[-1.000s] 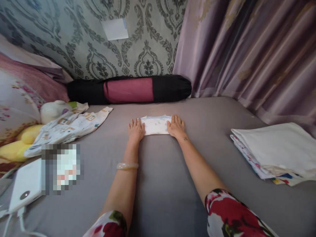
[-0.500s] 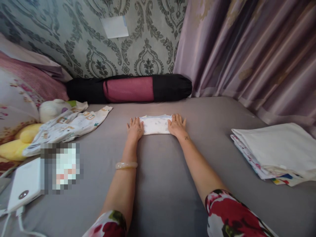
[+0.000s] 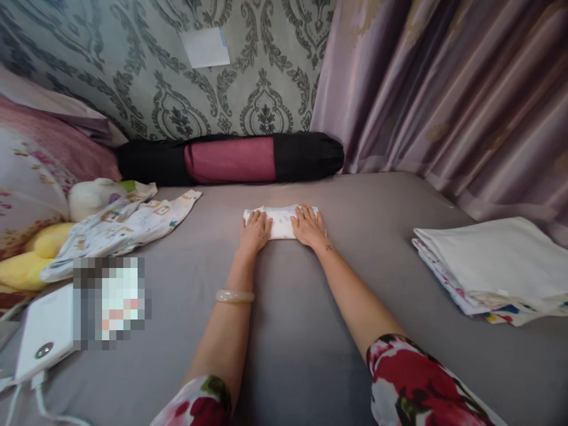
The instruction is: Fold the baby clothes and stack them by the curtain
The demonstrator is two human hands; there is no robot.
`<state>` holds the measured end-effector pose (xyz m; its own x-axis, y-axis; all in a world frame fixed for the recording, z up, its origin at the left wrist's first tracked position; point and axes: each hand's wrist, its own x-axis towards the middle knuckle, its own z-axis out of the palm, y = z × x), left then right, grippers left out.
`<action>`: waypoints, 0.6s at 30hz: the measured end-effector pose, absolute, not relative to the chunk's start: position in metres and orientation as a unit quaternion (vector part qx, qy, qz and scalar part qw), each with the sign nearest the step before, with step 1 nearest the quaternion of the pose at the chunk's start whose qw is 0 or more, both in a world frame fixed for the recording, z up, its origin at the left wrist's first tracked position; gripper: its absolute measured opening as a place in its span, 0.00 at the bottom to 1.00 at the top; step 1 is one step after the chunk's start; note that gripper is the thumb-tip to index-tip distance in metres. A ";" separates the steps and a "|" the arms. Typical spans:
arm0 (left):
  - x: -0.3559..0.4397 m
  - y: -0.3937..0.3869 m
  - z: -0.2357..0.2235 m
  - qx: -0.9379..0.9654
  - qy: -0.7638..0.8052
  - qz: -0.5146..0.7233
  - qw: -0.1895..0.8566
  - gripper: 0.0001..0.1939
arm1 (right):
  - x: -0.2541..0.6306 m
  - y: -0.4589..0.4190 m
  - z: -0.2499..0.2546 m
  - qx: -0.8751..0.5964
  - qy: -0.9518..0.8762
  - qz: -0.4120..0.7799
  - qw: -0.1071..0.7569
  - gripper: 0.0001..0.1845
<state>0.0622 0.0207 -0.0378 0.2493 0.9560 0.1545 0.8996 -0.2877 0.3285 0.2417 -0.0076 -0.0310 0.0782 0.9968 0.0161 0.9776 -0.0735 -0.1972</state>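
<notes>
A small white cloth point(image 3: 281, 226) with a faint print lies folded into a flat rectangle on the grey bed sheet point(image 3: 302, 331). My left hand point(image 3: 256, 231) rests flat on its left part, fingers stretched away from me. On its right part lies my right hand point(image 3: 309, 226), palm down with the fingers slightly spread. The middle of the cloth shows between the two hands, and a strip of its far edge is visible past the fingertips. What lies under my palms is hidden.
A stack of folded cloths point(image 3: 492, 260) lies at the right. On the left are a printed garment point(image 3: 133, 225), plush toys point(image 3: 48, 248) and a white power bank point(image 3: 47, 331) with cables. A long black and pink bag point(image 3: 231, 160) lies along the wall.
Both hands have moved inward from the ends of the folded cloth, closer together. They now lie more fully on top of it, and its outer corners show.
</notes>
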 end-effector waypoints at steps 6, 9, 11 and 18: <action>0.043 0.035 -0.038 0.733 0.602 0.295 0.117 0.20 | 0.237 -0.003 -0.019 -0.734 -0.669 0.091 0.071 0.32; 0.026 0.042 -0.044 0.684 0.635 0.335 0.130 0.19 | 0.224 -0.001 -0.014 -0.717 -0.686 0.082 0.088 0.32; 0.018 0.045 -0.048 0.655 0.655 0.348 0.142 0.20 | 0.213 0.000 -0.013 -0.696 -0.706 0.090 0.096 0.32; 0.013 0.046 -0.052 0.631 0.676 0.345 0.159 0.22 | 0.199 -0.003 -0.027 -0.688 -0.710 0.083 0.121 0.29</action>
<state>0.0131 0.0460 -0.0521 -0.1522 0.9633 0.2211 0.7440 -0.0356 0.6672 0.1993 -0.0029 -0.0270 -0.0234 0.9981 0.0571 0.9580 0.0387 -0.2841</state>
